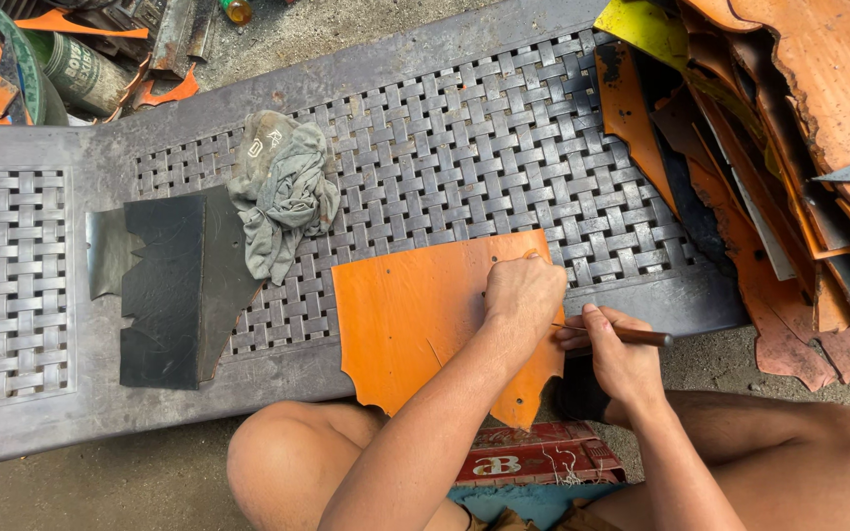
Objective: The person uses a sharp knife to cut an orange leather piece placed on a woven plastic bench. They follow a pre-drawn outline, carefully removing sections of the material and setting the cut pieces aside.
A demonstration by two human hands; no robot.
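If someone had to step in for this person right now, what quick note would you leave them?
Left hand: fist pressing down on the orange leather sheet, which lies on the grey woven bench.
Right hand: grips a thin brown-handled tool, tip at the sheet's right edge.
Done: the sheet has a few small holes and a jagged lower edge.
Left: cannot tell how much.
Nearby: black leather piece, grey rag, pile of leather scraps.

Grey woven-pattern plastic bench [504, 128], orange leather sheet [415, 315], black leather piece [179, 285], grey rag [282, 202], leather offcuts [789, 147]
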